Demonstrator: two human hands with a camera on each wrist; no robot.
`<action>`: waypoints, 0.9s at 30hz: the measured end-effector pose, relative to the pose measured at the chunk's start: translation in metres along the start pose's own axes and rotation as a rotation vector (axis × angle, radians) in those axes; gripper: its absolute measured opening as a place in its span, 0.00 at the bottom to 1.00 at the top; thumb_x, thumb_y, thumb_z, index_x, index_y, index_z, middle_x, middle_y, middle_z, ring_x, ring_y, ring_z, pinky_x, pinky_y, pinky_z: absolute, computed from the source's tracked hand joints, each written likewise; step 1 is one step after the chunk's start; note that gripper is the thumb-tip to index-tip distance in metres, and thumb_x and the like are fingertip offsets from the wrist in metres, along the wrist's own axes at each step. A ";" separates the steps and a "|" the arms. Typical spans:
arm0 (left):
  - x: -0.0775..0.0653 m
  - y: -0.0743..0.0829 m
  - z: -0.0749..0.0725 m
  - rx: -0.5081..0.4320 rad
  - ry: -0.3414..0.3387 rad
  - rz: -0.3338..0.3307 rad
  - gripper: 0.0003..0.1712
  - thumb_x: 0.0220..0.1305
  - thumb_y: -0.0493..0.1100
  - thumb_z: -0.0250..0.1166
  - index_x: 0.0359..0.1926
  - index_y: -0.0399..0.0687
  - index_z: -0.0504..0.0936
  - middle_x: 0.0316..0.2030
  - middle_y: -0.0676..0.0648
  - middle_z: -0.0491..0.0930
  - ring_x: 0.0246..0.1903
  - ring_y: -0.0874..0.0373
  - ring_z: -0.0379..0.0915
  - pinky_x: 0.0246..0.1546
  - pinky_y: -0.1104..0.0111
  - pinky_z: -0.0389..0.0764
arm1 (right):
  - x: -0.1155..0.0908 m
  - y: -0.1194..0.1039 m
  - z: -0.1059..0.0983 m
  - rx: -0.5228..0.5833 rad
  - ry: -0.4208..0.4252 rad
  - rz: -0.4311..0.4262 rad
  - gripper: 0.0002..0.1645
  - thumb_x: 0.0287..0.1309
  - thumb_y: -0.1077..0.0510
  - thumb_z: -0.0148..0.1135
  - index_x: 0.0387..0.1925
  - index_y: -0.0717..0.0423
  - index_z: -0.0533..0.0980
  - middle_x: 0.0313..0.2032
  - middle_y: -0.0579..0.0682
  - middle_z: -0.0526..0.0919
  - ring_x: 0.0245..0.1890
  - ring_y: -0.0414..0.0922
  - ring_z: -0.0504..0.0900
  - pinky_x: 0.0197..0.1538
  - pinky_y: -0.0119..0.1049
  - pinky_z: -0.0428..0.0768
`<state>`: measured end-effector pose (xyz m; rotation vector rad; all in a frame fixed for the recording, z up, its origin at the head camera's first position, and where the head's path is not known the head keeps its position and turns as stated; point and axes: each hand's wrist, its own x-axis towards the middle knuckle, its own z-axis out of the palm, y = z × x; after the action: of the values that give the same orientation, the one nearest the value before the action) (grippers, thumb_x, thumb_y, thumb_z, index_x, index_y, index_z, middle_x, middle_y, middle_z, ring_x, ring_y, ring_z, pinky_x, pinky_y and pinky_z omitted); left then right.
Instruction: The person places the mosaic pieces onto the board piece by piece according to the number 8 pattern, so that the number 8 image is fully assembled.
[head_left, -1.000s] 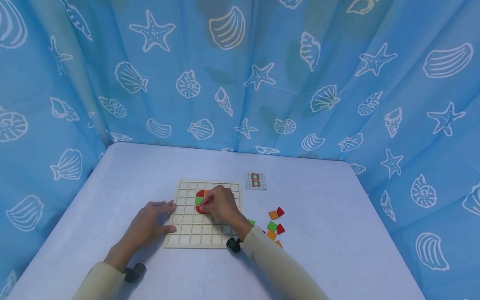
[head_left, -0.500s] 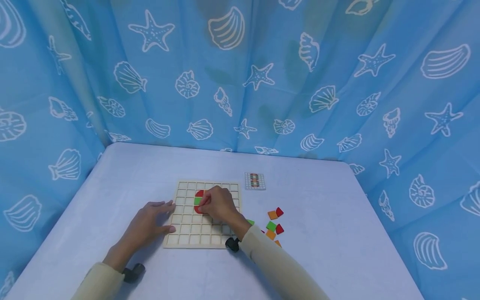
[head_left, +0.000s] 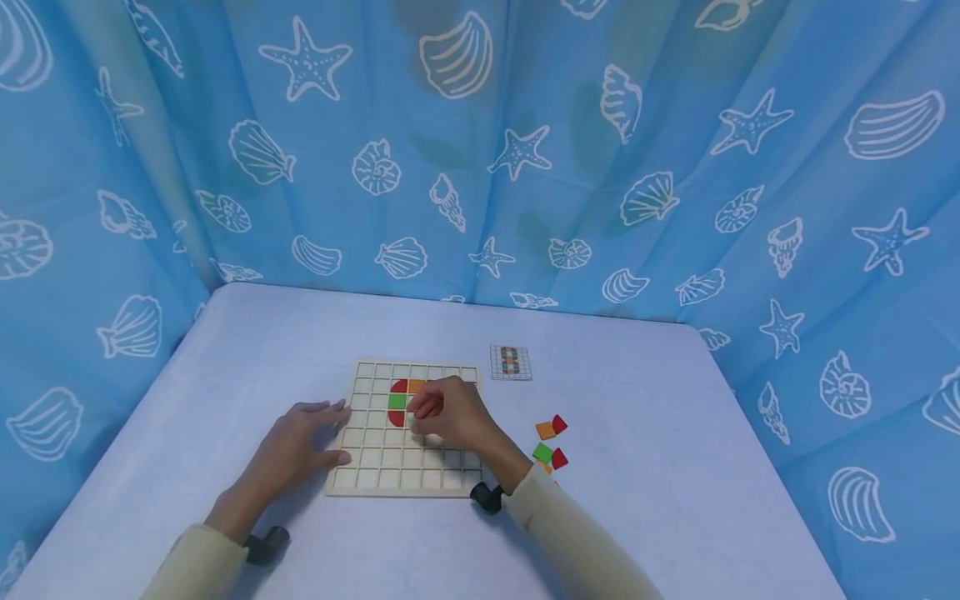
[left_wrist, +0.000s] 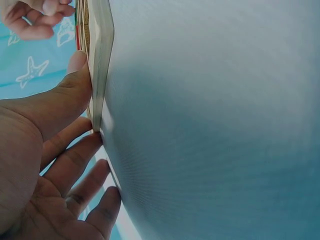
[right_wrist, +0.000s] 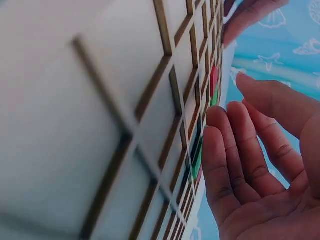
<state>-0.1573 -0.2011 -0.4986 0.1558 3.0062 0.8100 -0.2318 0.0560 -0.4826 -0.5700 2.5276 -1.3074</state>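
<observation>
A wooden grid board [head_left: 367, 460] lies on the table. On it sit a red rounded piece [head_left: 399, 387], a green square [head_left: 397, 401] and another red rounded piece [head_left: 396, 418] in one column, with an orange piece [head_left: 416, 387] beside the top one. My right hand [head_left: 453, 414] hovers just right of the lower red piece, fingers bent loosely. In the right wrist view, the thumb of the right hand [right_wrist: 265, 165] is apart from its fingers, which hold nothing. My left hand [left_wrist: 60, 150] rests its thumb and fingertips against the board's left edge, fingers spread.
A small pattern card [head_left: 510, 362] lies beyond the board's right side. Loose pieces lie to the right, among them an orange square [head_left: 545, 430], a red piece [head_left: 559, 458] and a green square [head_left: 542, 452]. A blue shell-print curtain [head_left: 480, 167] surrounds the table.
My right hand has let go of the lower red piece and drawn a little to the right, uncovering more of it and the orange piece. The left hand has stayed at the board's edge.
</observation>
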 end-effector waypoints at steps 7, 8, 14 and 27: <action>-0.001 0.000 0.000 0.000 0.010 0.006 0.45 0.53 0.45 0.84 0.72 0.44 0.77 0.74 0.40 0.75 0.74 0.32 0.67 0.73 0.36 0.70 | -0.016 0.005 -0.021 0.001 0.020 0.029 0.12 0.57 0.62 0.80 0.42 0.50 0.89 0.32 0.43 0.87 0.34 0.42 0.84 0.40 0.31 0.85; 0.000 0.000 0.000 0.000 0.010 0.006 0.45 0.53 0.45 0.84 0.72 0.44 0.77 0.73 0.40 0.75 0.74 0.32 0.67 0.73 0.36 0.71 | -0.018 0.007 -0.025 -0.001 0.021 0.032 0.12 0.57 0.62 0.80 0.43 0.49 0.89 0.32 0.43 0.87 0.35 0.43 0.84 0.41 0.31 0.86; 0.000 0.001 -0.001 -0.007 0.007 0.007 0.46 0.53 0.45 0.84 0.72 0.45 0.78 0.74 0.40 0.75 0.74 0.32 0.67 0.73 0.36 0.71 | -0.030 0.016 -0.042 -0.026 0.043 0.070 0.15 0.57 0.62 0.80 0.46 0.48 0.89 0.35 0.43 0.88 0.37 0.43 0.85 0.46 0.35 0.87; -0.002 0.000 -0.001 -0.005 0.010 0.013 0.45 0.53 0.44 0.84 0.72 0.44 0.78 0.73 0.41 0.76 0.73 0.33 0.68 0.72 0.37 0.72 | -0.055 0.042 -0.076 -0.084 0.150 0.117 0.16 0.56 0.62 0.81 0.45 0.45 0.88 0.40 0.44 0.90 0.40 0.41 0.86 0.52 0.39 0.89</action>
<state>-0.1549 -0.2017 -0.4972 0.1711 3.0153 0.8223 -0.2207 0.1575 -0.4717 -0.3459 2.7023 -1.2512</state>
